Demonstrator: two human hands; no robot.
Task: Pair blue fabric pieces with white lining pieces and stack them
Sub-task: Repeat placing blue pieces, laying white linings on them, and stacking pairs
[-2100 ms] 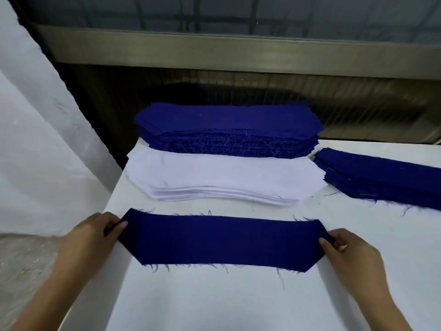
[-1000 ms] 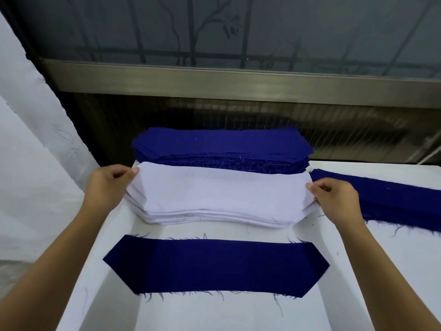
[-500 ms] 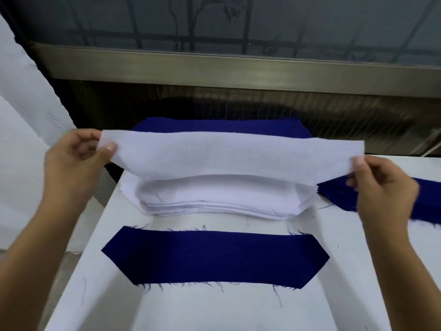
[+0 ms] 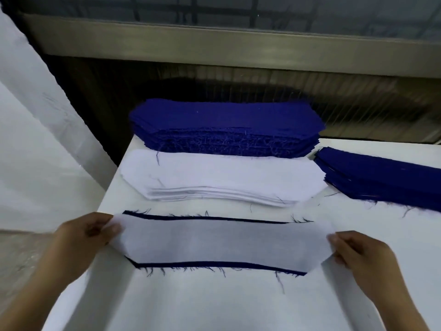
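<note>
White woven lining piece (image 4: 224, 242), cut as a long strip with angled ends, is pinched at its 2 short ends. The left hand (image 4: 83, 237) grips the left end between thumb and fingers, and the right hand (image 4: 365, 254) grips the right end in the same way. Neither hand is free.

The lining piece lies over 1 dark blue fabric strip (image 4: 262, 267) of matching outline, which rests flat on the white worktop (image 4: 214, 306). Only 2 narrow blue bands show, 1 along the far long edge and 1 along the near long edge. Both bands carry frayed threads.

Governing relation: the long axis of both pieces runs left to right, directly between the hands, so each hand is equally near its own end. The lining appears slightly raised at the left end and is not yet released. Judgement: the next action is to settle the ends so that the angled corners coincide, then let go.

Beyond the pair lies a stack of white lining pieces (image 4: 222, 177). Behind that is a tall stack of blue fabric pieces (image 4: 226, 125). A lower blue stack (image 4: 381, 180) lies at the right.
</note>
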